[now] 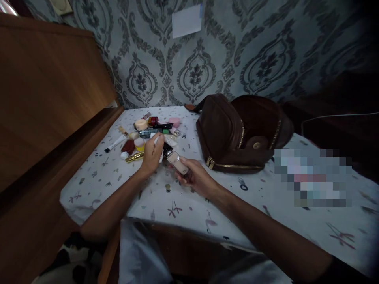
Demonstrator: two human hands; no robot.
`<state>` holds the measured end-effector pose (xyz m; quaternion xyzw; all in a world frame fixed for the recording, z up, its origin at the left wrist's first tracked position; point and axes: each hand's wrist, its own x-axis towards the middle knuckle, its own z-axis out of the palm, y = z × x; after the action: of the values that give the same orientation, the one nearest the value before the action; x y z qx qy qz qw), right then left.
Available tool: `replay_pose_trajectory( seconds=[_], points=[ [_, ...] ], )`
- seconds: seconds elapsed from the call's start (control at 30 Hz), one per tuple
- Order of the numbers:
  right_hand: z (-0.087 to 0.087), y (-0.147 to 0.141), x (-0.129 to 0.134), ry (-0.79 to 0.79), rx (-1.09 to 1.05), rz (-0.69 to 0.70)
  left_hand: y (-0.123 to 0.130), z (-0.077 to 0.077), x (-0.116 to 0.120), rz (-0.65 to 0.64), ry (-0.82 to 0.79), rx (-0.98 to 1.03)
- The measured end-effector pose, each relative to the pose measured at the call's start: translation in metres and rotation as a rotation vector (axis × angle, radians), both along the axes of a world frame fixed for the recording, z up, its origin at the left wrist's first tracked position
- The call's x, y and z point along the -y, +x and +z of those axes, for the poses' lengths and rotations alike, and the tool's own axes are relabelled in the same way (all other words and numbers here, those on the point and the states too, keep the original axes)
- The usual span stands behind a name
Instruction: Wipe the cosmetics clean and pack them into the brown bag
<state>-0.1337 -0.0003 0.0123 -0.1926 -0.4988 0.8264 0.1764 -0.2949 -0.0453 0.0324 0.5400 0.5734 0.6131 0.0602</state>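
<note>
My right hand (194, 175) is closed around a flat glass bottle of beige liquid foundation (178, 163), tilted over the table. Its black cap (167, 149) points up and left, towards my left hand (152, 155). That hand is closed, with a thin white wipe or tissue (153, 136) showing at its fingers and beside the cap. Whether it also touches the cap I cannot tell. Just left of it lie a gold tube (134, 157), a yellow jar with a pale lid (139, 144) and a dark red bottle with a white cap (128, 147).
More cosmetics crowd behind my left hand, among them a cream-lidded jar (141, 124), a pink jar (174, 121) and a white tube (116, 143). An unzipped brown leather bag (222, 134) stands at right on the patterned tablecloth (183, 209). A wooden panel (53, 79) rises at left.
</note>
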Motion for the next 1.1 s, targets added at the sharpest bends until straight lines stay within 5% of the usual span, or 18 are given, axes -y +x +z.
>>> replay_pose_trajectory(
  seconds=[0.23, 1.1],
  points=[
    [-0.001, 0.004, -0.002, -0.024, -0.023, -0.010, -0.008, 0.000, -0.004, 0.078, 0.034, 0.133],
    [-0.002, 0.006, -0.006, -0.107, -0.039, 0.045, 0.020, -0.007, 0.003, 0.011, 0.032, -0.085]
  ],
)
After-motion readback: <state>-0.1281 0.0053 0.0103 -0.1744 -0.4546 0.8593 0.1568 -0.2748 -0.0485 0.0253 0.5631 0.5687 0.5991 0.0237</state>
